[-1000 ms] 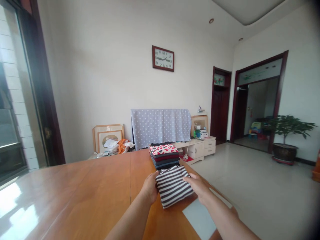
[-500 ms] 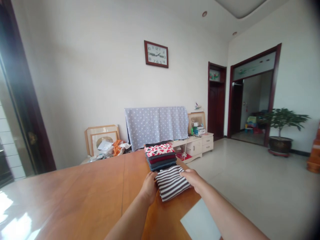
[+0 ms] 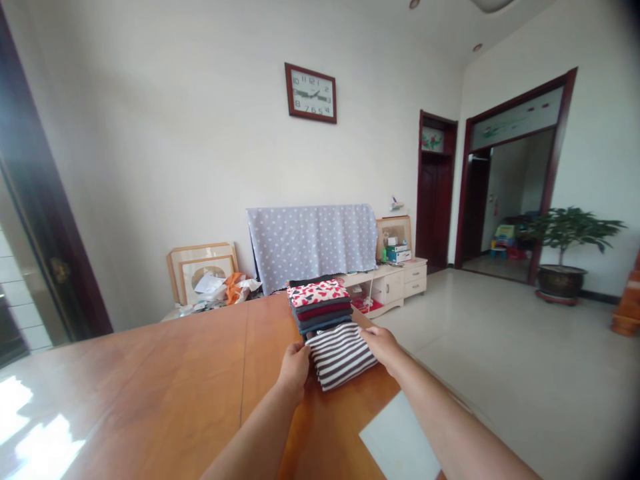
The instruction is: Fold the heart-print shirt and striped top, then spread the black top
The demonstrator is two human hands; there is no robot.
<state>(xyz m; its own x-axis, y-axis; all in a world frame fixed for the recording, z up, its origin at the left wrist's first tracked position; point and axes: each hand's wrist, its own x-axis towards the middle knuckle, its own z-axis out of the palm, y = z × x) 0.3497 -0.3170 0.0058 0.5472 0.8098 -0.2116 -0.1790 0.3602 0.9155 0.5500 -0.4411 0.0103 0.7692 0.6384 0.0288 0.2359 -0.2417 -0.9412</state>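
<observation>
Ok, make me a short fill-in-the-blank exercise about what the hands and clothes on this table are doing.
1. Both hands grip a folded garment patterned with black and white ____.
2. The left hand and the right hand hold it from ____ sides.
3. Just beyond it on the table sits a ____ of folded clothes.
4. The top piece of that pile is white with ____ and black marks.

Missing words: stripes; opposite; stack; red

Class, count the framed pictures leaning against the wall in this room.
3: two overlapping frames on the floor left of the dotted cloth, one frame on the cabinet right of it. More may be hidden.
</observation>
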